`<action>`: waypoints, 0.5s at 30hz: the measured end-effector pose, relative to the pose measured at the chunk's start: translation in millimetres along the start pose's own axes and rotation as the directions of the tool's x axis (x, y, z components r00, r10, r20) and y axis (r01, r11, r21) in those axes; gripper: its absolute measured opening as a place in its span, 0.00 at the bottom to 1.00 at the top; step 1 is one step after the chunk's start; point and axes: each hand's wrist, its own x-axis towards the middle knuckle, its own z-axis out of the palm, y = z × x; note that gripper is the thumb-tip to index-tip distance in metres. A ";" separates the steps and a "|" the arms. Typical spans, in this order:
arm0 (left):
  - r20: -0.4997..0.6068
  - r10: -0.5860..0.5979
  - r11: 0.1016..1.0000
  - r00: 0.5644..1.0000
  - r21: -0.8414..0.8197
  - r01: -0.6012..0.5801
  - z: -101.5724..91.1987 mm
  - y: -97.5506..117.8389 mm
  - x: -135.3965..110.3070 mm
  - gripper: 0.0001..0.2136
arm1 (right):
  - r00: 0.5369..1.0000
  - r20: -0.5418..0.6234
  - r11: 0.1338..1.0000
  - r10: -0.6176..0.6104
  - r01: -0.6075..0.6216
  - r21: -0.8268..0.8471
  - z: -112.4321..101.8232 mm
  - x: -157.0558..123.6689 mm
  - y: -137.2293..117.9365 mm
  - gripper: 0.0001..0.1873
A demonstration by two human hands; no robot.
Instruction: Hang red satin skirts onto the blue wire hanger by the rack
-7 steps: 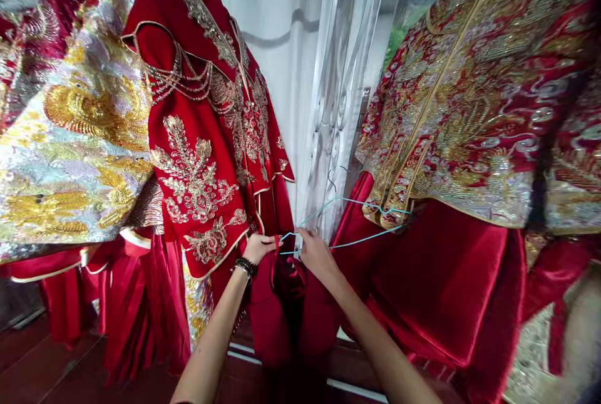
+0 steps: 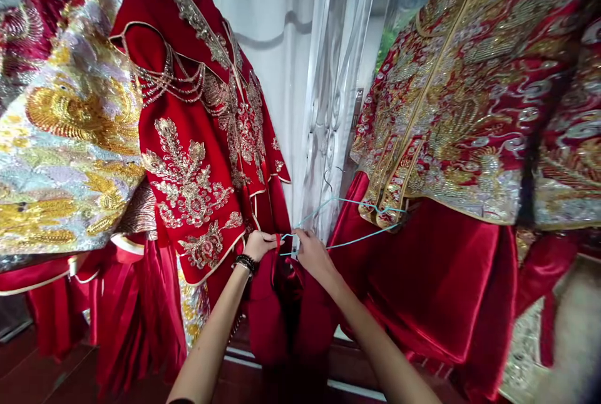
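A light-blue wire hanger (image 2: 359, 242) lies nearly level in front of me, its metal hook pointing away. My right hand (image 2: 313, 255) is closed around its wire near the left end. At that end, my left hand (image 2: 260, 245) pinches a thin red loop of a dark red garment (image 2: 267, 310) beside the wire. The garment hangs below both hands, its upper opening spread between them. Dark beads circle my left wrist. The hanger's far right end reaches in front of a gold-embroidered jacket's hem, apart from my hands.
A red jacket with gold embroidery (image 2: 188, 172) hangs close on the left, beside a pale sequined garment (image 2: 89, 160). To the right hang a gold-and-red embroidered jacket (image 2: 451, 97) and a shiny red skirt (image 2: 432, 279). A white metal frame (image 2: 323, 91) stands behind.
The view has shifted slightly, so the hanging clothes on both sides sit a little further left. Both hands keep their hold at the hanger's left end.
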 end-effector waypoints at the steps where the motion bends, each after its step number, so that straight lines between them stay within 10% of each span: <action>1: 0.010 0.001 1.000 1.000 0.010 -0.001 0.2 1.7 1.8 0.17 | 1.000 -0.006 1.000 -0.004 0.004 0.007 0.3 0.3 0.1 0.28; 15: 0.176 0.005 0.925 0.984 0.374 -0.071 4.7 33.1 20.4 0.13 | 0.997 -0.048 0.994 -0.053 0.058 0.098 1.9 -2.6 0.7 0.26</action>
